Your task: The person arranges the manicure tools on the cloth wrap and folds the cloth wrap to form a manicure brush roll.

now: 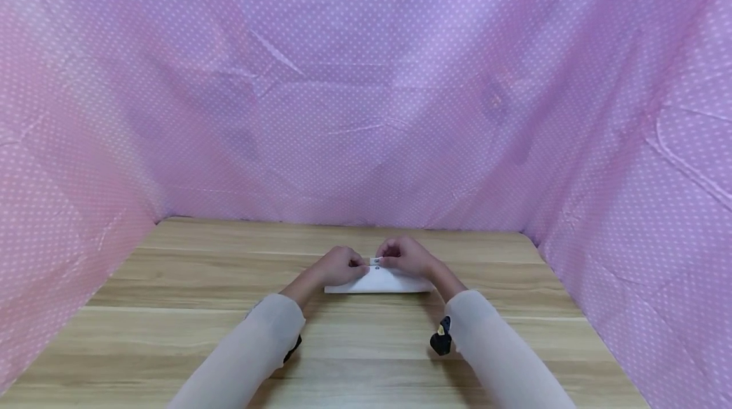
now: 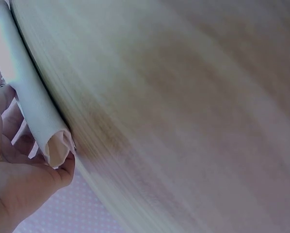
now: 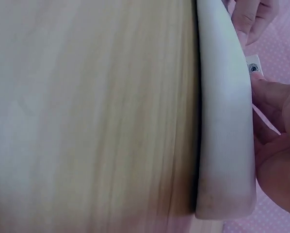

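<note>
A white soft case, long and folded over, lies across the table with a small snap tab at the middle of its far edge. A second metal stud shows on the case just below the tab. My left hand grips the case left of the tab, thumb on the near side. On the other side, my right hand pinches the snap tab between thumb and fingers. The left wrist view shows the hollow, tan-lined end of the case. In the right wrist view, a metal snap shows beside the right thumb.
The wood-grain table reaches back to a pink polka-dot curtain that hangs behind and along both sides. Light long sleeves cover both forearms, and a black device hangs under the right wrist.
</note>
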Tool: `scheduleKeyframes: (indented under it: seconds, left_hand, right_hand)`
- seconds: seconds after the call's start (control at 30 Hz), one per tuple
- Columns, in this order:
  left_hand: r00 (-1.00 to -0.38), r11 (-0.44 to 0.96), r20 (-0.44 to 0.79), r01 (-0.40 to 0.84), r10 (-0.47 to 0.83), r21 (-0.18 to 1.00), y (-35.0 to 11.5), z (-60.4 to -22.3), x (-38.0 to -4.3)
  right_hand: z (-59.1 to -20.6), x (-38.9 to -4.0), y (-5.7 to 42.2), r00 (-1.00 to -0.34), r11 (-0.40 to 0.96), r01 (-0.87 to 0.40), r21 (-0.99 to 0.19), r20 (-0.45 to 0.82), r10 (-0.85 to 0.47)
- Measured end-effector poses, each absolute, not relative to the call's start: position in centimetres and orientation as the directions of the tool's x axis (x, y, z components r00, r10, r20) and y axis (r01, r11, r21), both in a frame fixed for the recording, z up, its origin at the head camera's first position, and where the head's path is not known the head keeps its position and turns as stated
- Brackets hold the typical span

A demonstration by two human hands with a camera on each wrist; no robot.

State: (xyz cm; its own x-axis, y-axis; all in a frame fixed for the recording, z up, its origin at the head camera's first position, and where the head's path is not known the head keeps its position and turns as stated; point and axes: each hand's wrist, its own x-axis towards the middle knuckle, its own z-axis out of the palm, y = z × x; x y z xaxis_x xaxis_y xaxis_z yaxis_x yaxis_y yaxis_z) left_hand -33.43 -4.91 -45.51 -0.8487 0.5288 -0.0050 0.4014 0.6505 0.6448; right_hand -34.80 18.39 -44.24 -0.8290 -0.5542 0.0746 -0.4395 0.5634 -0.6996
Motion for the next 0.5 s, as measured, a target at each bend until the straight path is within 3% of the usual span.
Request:
scheduleKeyframes:
  seconds: [0.3, 0.5]
  left_hand:
    - [-0.839, 0.641, 0.005, 0.42, 0.544, 0.642, -5.0, -45.7, -33.6]
    - [-0.833, 0.634, 0.009, 0.428, 0.553, 0.644, -5.0, -45.8, -33.6]
  right_hand:
    - [-44.4, -33.9, 18.4, -0.787, 0.528, -0.529, -0.665, 0.15, -0.599]
    - [-44.1, -33.3, 18.5, -0.73, 0.521, -0.625, -0.582, 0.197, -0.655]
